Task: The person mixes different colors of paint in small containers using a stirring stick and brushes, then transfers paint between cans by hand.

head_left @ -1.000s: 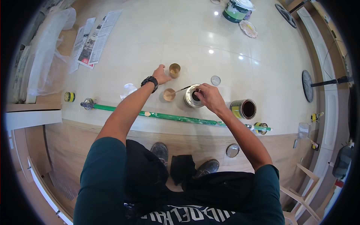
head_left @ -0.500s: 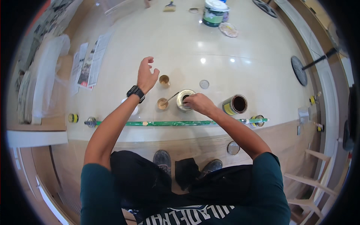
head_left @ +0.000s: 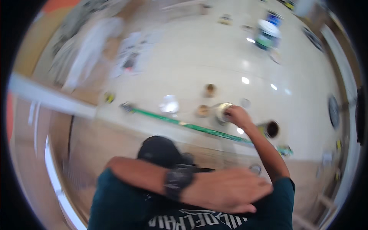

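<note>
The picture is blurred by motion. My right hand (head_left: 238, 116) reaches out to a small silver tin (head_left: 222, 112) on the pale floor, fingers closed at its rim. Whether it also holds a tool I cannot tell. My left hand (head_left: 227, 191) lies flat across my chest, close to the camera, fingers stretched out and holding nothing. A dark watch (head_left: 177, 181) sits on its wrist. Two small brown cups (head_left: 209, 90) (head_left: 202, 110) stand just left of the tin.
A long green stick (head_left: 191, 126) lies across the floor in front of my knees. An open dark can (head_left: 271, 128) stands right of the tin. A white lid (head_left: 170, 104), a white and green bucket (head_left: 267, 33) and newspaper (head_left: 130, 57) lie farther off.
My left hand has pulled back from above the cups to my chest. The view has tilted and blurred. My right hand has stayed at the silver tin.
</note>
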The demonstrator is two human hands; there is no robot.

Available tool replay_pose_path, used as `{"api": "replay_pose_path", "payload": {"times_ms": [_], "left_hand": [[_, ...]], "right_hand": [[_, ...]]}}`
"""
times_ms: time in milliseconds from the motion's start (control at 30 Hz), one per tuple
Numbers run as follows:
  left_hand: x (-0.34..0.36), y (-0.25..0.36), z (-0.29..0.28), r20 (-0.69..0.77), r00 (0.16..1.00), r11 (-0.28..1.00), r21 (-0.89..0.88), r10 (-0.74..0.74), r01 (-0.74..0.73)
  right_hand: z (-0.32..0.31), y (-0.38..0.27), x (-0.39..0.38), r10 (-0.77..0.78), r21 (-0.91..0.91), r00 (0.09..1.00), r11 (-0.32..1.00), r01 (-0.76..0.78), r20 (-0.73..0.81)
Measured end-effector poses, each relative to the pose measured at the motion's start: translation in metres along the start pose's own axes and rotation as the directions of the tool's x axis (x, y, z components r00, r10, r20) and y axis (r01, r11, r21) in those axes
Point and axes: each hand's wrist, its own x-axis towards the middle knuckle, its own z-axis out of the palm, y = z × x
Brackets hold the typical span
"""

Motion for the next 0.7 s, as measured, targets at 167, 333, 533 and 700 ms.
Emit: {"api": "replay_pose_path", "payload": {"times_ms": [167, 333, 533, 700], "left_hand": [[-0.003, 0.008, 0.017, -0.025, 1.000, 1.000, 0.025, 0.004, -0.003], [-0.008, 0.034, 0.000, 0.032, 0.996, 0.989, -0.125, 0.082, -0.077], [-0.008, 0.028, 0.005, -0.082, 0.976, 0.974, -0.088, 0.200, -0.207], [-0.012, 0.032, 0.001, -0.048, 0.978, 0.971, -0.124, 0.201, -0.205]], "right_hand": [[-0.020, -0.029, 0.004, 0.013, 0.095, 1.000, 0.995, -0.015, 0.020], [-0.016, -0.025, 0.001, 0.005, -0.055, 1.000, 0.998, -0.005, 0.001], [-0.017, -0.016, -0.001, 0.061, 0.046, 0.992, 0.997, -0.067, 0.109], [-0.012, -0.014, -0.001, 0.029, 0.028, 0.998, 0.999, -0.031, 0.057]]}}
